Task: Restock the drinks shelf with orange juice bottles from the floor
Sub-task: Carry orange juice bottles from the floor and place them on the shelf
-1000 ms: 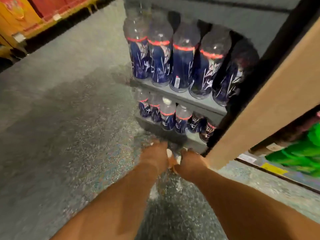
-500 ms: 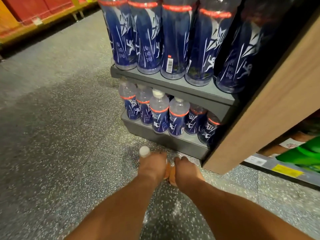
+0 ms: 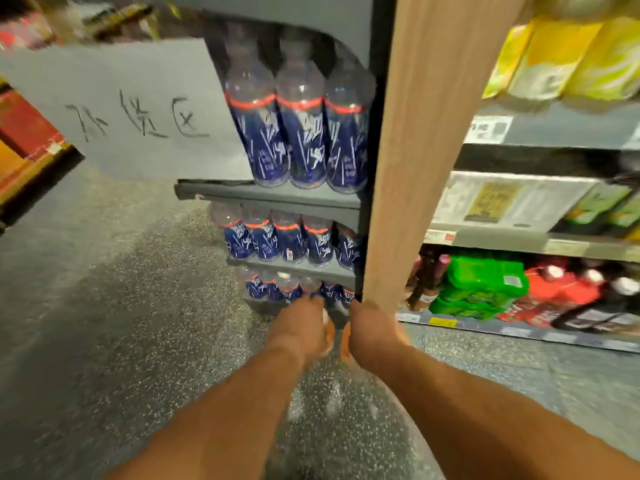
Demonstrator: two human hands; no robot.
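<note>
My left hand (image 3: 301, 327) and my right hand (image 3: 372, 330) hang side by side, low in front of the grey end shelf (image 3: 277, 194). Each hand grips an orange juice bottle. The left bottle (image 3: 330, 336) shows only as an orange sliver with a white cap beside my fingers. A thin orange strip at the inner edge of my right hand is all that shows of the right bottle (image 3: 344, 346). My hands hide the rest of both bottles. The picture is blurred.
The grey end shelf holds rows of clear bottles with blue labels (image 3: 301, 143) on three levels. A wooden side panel (image 3: 415, 150) stands right of it. Beyond are shelves with green packs (image 3: 481, 289), red bottles (image 3: 568, 296) and yellow packs (image 3: 561, 53). A grey handwritten sign (image 3: 138, 112) hangs at the left. The floor is speckled grey.
The view has swung upward and to the right, bringing in higher shelves, the sign and the side aisle. My hands stay together, gripping the bottles.
</note>
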